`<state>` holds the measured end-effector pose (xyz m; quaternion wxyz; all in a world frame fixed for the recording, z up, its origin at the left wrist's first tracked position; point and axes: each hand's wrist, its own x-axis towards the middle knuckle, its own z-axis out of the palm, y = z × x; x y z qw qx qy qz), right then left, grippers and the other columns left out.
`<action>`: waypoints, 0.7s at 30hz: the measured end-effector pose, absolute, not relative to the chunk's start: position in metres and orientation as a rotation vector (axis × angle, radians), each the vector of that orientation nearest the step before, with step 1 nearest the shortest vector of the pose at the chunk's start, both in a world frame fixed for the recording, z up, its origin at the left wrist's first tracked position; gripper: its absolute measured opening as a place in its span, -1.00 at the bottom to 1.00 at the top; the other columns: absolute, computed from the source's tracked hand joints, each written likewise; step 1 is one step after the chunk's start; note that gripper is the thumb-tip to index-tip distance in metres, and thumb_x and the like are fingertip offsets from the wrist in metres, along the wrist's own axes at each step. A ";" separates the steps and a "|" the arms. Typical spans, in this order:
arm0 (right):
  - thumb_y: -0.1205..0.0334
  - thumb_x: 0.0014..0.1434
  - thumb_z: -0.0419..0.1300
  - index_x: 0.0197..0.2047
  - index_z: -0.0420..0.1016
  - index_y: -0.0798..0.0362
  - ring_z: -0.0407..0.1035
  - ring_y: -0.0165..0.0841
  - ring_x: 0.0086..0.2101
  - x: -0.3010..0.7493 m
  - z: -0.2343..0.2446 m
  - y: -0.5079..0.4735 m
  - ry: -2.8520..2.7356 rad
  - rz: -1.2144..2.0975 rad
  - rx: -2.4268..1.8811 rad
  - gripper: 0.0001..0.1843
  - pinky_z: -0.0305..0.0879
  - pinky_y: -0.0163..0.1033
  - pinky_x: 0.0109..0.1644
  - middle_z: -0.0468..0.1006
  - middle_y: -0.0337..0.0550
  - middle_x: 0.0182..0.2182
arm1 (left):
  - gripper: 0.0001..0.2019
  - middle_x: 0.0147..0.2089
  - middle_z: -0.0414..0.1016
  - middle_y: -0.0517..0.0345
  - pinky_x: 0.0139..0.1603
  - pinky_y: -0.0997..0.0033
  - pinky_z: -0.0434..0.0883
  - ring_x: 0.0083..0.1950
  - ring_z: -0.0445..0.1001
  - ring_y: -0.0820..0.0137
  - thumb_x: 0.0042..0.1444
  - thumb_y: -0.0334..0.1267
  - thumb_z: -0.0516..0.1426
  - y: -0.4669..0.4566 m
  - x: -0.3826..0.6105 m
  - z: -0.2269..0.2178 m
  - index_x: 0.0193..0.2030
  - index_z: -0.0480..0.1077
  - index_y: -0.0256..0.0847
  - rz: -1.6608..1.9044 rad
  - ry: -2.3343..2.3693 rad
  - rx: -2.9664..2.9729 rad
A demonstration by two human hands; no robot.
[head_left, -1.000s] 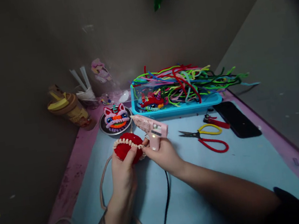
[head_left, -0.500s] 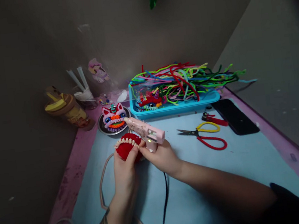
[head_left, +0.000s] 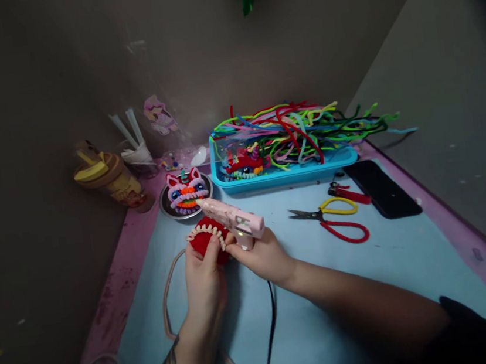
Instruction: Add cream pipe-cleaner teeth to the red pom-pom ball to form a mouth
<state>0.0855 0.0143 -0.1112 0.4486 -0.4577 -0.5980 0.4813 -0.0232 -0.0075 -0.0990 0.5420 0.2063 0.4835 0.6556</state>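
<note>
A red fuzzy craft piece (head_left: 200, 244) edged with a curly cream pipe-cleaner trim (head_left: 207, 229) is pinched in my left hand (head_left: 203, 269), thumb on top. My right hand (head_left: 270, 256) is wrapped round the handle of a pink glue gun (head_left: 234, 217), which has a small lit spot on it. The gun's nozzle points left and sits over the far side of the red piece. My right fingertips are close to the trim's right end; whether they touch it I cannot tell. Behind the nozzle, a finished-looking lion-head figure (head_left: 187, 192) rests in a round metal dish (head_left: 167, 210).
A blue tray (head_left: 287, 178) holds many coloured pipe cleaners (head_left: 299, 131) and another red figure (head_left: 245, 164). Scissors (head_left: 322, 216), a red lighter-like tool (head_left: 351, 194) and a black phone (head_left: 383, 188) lie right. A lidded cup (head_left: 121, 182) stands left. A black cord (head_left: 271, 326) runs toward me.
The glue gun has shifted slightly left and down, its nozzle now lower before the lion-head figure. The red piece has turned a little in my left hand, showing more trim at the right.
</note>
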 end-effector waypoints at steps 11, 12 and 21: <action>0.33 0.01 0.14 -0.40 0.38 0.00 0.39 -0.37 -0.37 0.087 -0.114 0.018 -1.433 1.221 -1.086 -0.95 0.37 -0.27 -0.22 0.48 -0.26 -0.43 | -0.50 -0.14 0.56 0.11 -0.08 0.41 0.41 -0.19 0.52 0.41 -0.20 -0.32 0.40 -0.008 -0.026 -0.105 -0.07 0.38 -0.22 1.516 1.222 0.569; 0.33 0.00 0.15 -0.41 0.39 0.00 0.39 -0.37 -0.38 0.088 -0.113 0.018 -1.429 1.231 -1.080 -0.95 0.37 -0.27 -0.22 0.48 -0.26 -0.42 | -0.51 -0.16 0.56 0.12 -0.09 0.42 0.41 -0.20 0.52 0.42 -0.19 -0.32 0.39 -0.008 -0.027 -0.106 -0.07 0.38 -0.22 1.511 1.229 0.580; 0.26 -0.07 0.23 -0.40 0.47 0.04 0.43 -0.36 -0.39 0.097 -0.102 0.034 -1.301 1.314 -1.122 -0.90 0.40 -0.25 -0.23 0.54 -0.24 -0.44 | -0.46 -0.22 0.57 0.12 -0.22 0.40 0.42 -0.30 0.51 0.40 -0.24 -0.30 0.40 -0.006 -0.033 -0.101 -0.07 0.37 -0.24 1.479 1.253 0.586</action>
